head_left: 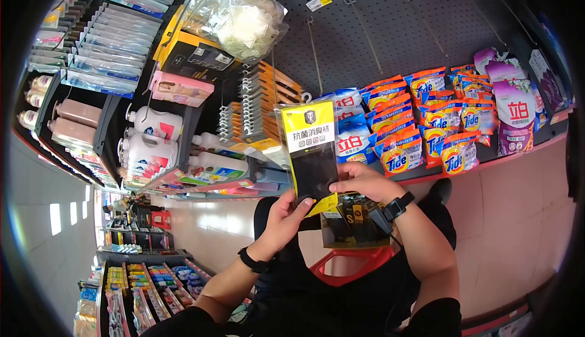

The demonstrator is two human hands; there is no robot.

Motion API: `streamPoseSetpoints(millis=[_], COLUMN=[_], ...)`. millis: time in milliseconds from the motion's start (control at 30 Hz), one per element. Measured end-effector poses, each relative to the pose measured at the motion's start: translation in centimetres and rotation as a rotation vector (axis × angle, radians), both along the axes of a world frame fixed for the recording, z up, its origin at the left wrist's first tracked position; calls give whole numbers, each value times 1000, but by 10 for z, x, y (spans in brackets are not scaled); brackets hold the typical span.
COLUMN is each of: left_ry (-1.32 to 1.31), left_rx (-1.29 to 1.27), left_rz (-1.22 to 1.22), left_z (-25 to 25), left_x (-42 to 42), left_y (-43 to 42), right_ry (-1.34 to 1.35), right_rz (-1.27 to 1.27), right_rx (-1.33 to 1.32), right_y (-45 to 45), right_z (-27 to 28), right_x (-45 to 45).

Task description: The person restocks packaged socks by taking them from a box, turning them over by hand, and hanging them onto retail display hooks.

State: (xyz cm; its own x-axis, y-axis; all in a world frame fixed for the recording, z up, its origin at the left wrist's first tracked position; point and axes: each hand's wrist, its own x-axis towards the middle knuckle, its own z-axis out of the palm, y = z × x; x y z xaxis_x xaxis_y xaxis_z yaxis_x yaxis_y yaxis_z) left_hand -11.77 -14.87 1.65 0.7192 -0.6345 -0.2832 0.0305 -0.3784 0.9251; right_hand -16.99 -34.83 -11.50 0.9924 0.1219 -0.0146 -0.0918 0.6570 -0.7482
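Observation:
A pack of socks (314,166) in clear plastic, with a yellow and white label at the top and dark socks below, is held up in front of me. My left hand (282,220) is closed on its lower left corner, thumb on the front. On the lower right edge, my right hand (367,183) pinches the same pack. Just beneath it, a container of black and gold packs (358,224) sits over a red plastic stool or basket (329,271) by my lap; the hands partly hide it.
Bags of Tide detergent (399,156) line the lower shelf at right, beside purple bags (515,117). Orange-and-black packs (268,93) hang on hooks ahead. White bottles (146,154) stand on shelves at left. A pegboard (414,26) with metal hooks rises behind.

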Motion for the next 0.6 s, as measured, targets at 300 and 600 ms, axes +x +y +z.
streamPoseSetpoints(millis=[300, 600], left_ry=[-618, -757], left_rx=[170, 102], left_rz=[-244, -354], left_z=[2, 21], left_x=[13, 15], left_y=[-10, -67], right_ry=[15, -96], right_rz=[-70, -284], right_rx=[103, 228], right_y=[-7, -15], right_z=[14, -13], right_x=[-9, -12])
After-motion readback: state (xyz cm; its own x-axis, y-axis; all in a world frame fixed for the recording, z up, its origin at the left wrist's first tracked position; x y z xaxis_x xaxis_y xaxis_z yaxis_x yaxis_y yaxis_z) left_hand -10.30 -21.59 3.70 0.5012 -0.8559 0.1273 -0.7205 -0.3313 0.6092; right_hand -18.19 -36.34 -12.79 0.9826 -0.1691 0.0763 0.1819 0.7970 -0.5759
